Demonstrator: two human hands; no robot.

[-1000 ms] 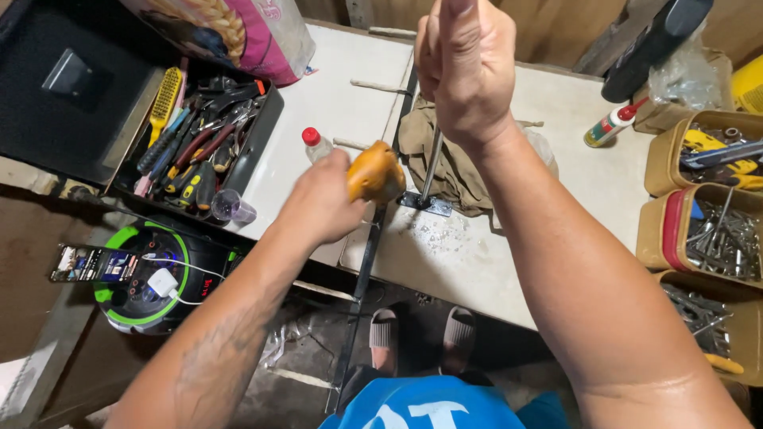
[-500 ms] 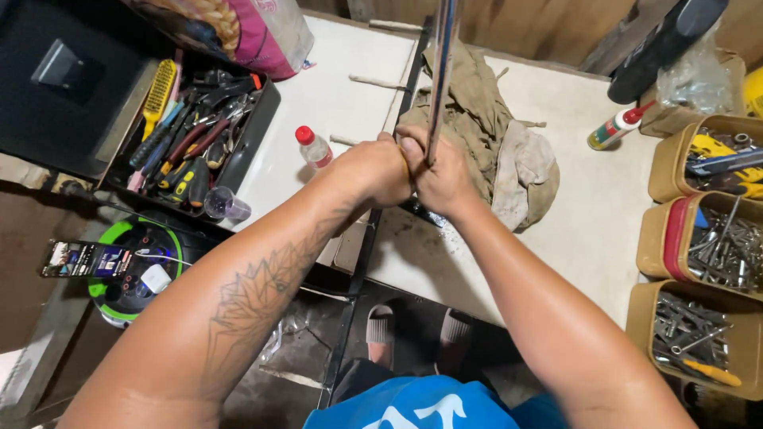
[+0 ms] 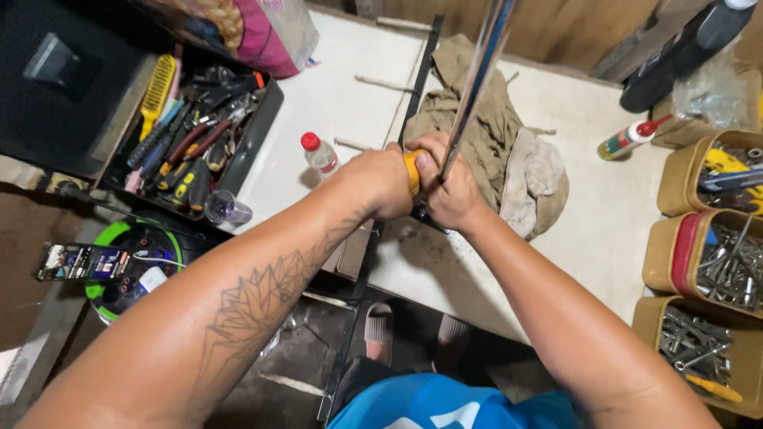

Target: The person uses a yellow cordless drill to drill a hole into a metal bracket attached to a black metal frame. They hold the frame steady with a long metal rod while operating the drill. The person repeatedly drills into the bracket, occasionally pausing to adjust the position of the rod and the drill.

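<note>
My left hand (image 3: 380, 181) is closed around an orange tool handle (image 3: 412, 171) over the white table (image 3: 342, 95). Right beside it, my right hand (image 3: 449, 187) grips the lower end of a long shiny metal rod (image 3: 479, 71) that rises steeply toward the camera. Both fists touch each other above a black metal bar (image 3: 417, 79) that runs along the table. A crumpled tan cloth (image 3: 493, 135) lies just behind my hands. The tool's working end is hidden by my fingers.
A black tray of hand tools (image 3: 191, 143) sits at the left, a small red-capped bottle (image 3: 319, 154) near it. Tan boxes of metal hardware (image 3: 719, 262) line the right edge. A glue bottle (image 3: 632, 139) lies at the back right, a green cord reel (image 3: 119, 266) below left.
My right hand came down from high on the rod to meet my left hand at the orange handle; since then both fists have stayed pressed together, with the view shifted slightly.
</note>
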